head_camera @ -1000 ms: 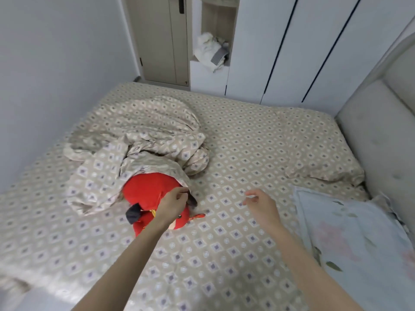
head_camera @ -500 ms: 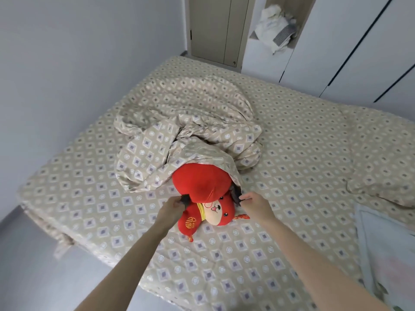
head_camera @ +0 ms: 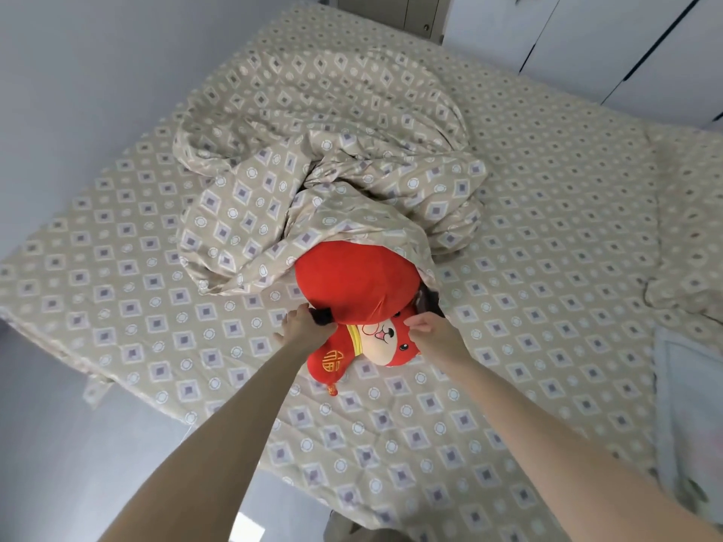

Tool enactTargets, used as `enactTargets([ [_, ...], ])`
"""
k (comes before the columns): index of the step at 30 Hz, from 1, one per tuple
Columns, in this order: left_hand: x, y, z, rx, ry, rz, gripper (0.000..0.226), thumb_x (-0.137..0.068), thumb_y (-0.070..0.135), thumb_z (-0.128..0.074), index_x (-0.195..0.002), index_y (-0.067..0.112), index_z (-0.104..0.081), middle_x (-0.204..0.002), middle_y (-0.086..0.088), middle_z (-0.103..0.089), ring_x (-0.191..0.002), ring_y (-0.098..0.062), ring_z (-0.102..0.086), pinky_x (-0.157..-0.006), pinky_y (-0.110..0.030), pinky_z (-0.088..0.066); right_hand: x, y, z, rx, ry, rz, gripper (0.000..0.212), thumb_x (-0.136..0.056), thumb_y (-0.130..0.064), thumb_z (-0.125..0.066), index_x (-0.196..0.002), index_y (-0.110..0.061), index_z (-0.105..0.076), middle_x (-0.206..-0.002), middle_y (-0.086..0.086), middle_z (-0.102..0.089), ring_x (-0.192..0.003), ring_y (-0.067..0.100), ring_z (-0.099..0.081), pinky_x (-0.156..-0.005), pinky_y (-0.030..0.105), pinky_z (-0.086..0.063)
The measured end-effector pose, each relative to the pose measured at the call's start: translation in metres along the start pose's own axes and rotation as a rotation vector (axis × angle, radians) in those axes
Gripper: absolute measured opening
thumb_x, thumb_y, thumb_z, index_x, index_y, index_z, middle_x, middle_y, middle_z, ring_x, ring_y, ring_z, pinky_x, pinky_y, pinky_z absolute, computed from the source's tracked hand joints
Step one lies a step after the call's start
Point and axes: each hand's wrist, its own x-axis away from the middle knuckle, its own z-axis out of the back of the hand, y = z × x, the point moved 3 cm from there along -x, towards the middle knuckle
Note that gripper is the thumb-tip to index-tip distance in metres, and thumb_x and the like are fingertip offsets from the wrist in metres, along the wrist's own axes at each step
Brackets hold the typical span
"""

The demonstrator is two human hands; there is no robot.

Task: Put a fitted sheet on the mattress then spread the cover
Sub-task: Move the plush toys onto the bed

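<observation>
Both hands were on a red plush toy (head_camera: 352,283) near the middle of the bed, seen from the head camera looking down along two bare forearms. The left hand (head_camera: 303,326) gripped a small black part on the toy's left side, its fingers curled around it. The right hand (head_camera: 432,332) pinched the red fabric beside the toy's cream-coloured face.

The toy lay on the fitted sheet (head_camera: 547,267), a beige cloth printed with purple diamonds and white rings that was spread across the mattress under and all around the toy. The cover (head_camera: 313,150), in the same print, sat in a crumpled heap just beyond the toy, and one fold of it draped over the toy's far end.

Well to the right of the toy lay a pillow (head_camera: 688,236) in matching fabric, and nearer the camera than that, a pale floral cloth (head_camera: 688,404). Beyond the heap stood white wardrobe doors (head_camera: 587,41). A grey wall (head_camera: 78,72) ran along the left, with grey floor (head_camera: 78,444) below the mattress edge.
</observation>
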Motion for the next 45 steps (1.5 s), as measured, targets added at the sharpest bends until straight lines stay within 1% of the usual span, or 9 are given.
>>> enactTargets([
  [5,0.001,0.009,-0.007,-0.195,0.021,-0.054,0.042,-0.097,0.036,-0.043,-0.130,0.012,-0.050,-0.132,-0.018,-0.039,-0.127,-0.037,-0.031,-0.108,-0.045,-0.025,0.009,0.004,0.004,-0.050,0.041,-0.002,0.031,-0.091,-0.007,-0.045,-0.117,-0.016,-0.061,-0.121,0.000,-0.060,-0.109,0.017,-0.056,-0.082,0.023,-0.042],
  [13,0.040,0.039,0.025,0.046,0.135,-0.359,0.032,-0.101,0.018,-0.037,-0.121,0.003,-0.056,-0.141,-0.014,-0.033,-0.121,-0.036,-0.045,-0.101,-0.040,-0.037,0.040,-0.008,0.032,-0.068,0.104,0.043,0.030,-0.091,-0.007,-0.046,-0.114,-0.015,-0.063,-0.115,-0.003,-0.061,-0.100,0.011,-0.054,-0.075,0.016,-0.041],
  [18,0.076,0.107,0.081,0.169,0.184,-0.480,0.033,-0.103,0.020,-0.035,-0.122,0.002,-0.055,-0.148,-0.016,-0.036,-0.128,-0.031,-0.043,-0.096,-0.032,-0.033,0.072,-0.029,0.064,-0.097,0.199,0.123,0.029,-0.094,-0.012,-0.050,-0.121,-0.012,-0.059,-0.123,0.002,-0.058,-0.113,0.020,-0.054,-0.090,0.025,-0.041],
  [21,0.105,0.141,0.107,0.161,0.208,-0.562,0.029,-0.103,0.023,-0.035,-0.109,0.004,-0.056,-0.118,-0.015,-0.061,-0.107,-0.035,-0.056,-0.074,-0.032,-0.035,0.086,-0.035,0.086,-0.113,0.259,0.185,0.038,-0.092,-0.010,-0.051,-0.129,-0.018,-0.052,-0.127,0.004,-0.056,-0.104,0.020,-0.056,-0.087,0.026,-0.041],
  [25,0.152,0.168,0.124,0.087,0.282,-0.690,0.026,-0.102,0.028,-0.036,-0.098,0.012,-0.056,-0.102,-0.012,-0.064,-0.100,-0.034,-0.057,-0.076,-0.034,-0.036,0.106,-0.046,0.116,-0.177,0.297,0.304,0.061,-0.085,-0.006,-0.060,-0.140,-0.027,-0.042,-0.138,0.003,-0.046,-0.127,0.019,-0.045,-0.102,0.031,-0.039],
  [28,0.192,0.187,0.128,0.072,0.304,-0.803,0.027,-0.102,0.029,-0.035,-0.091,0.012,-0.052,-0.090,-0.006,-0.062,-0.092,-0.029,-0.058,-0.073,-0.033,-0.036,0.127,-0.057,0.137,-0.146,0.313,0.383,0.093,-0.071,-0.018,-0.080,-0.147,-0.031,-0.028,-0.147,0.005,-0.034,-0.136,0.020,-0.034,-0.109,0.031,-0.031],
  [32,0.246,0.220,0.131,0.073,0.325,-0.957,0.029,-0.102,0.029,-0.035,-0.094,0.010,-0.055,-0.089,-0.003,-0.061,-0.090,-0.025,-0.057,-0.073,-0.035,-0.039,0.168,-0.060,0.180,0.013,0.516,0.365,0.142,-0.029,-0.073,-0.083,-0.145,-0.049,-0.003,-0.157,-0.003,-0.010,-0.142,0.026,-0.015,-0.114,0.052,-0.022],
  [41,0.345,0.292,0.092,0.097,0.204,-1.205,0.024,-0.103,0.022,-0.036,-0.082,0.012,-0.043,-0.076,0.002,-0.047,-0.078,-0.019,-0.045,-0.071,-0.033,-0.029,0.235,-0.033,0.297,0.361,0.528,0.428,0.138,-0.042,-0.073,-0.079,-0.146,-0.050,0.007,-0.160,-0.004,0.005,-0.147,0.028,0.002,-0.114,0.061,-0.010],
  [45,0.382,0.318,0.058,0.162,0.083,-1.230,0.023,-0.102,0.018,-0.038,-0.084,0.008,-0.047,-0.078,-0.004,-0.048,-0.077,-0.017,-0.043,-0.070,-0.029,-0.029,0.260,0.000,0.330,0.255,0.403,0.435,0.141,-0.029,-0.080,-0.077,-0.142,-0.055,0.005,-0.157,-0.004,-0.010,-0.143,0.025,-0.018,-0.113,0.053,-0.027],
])
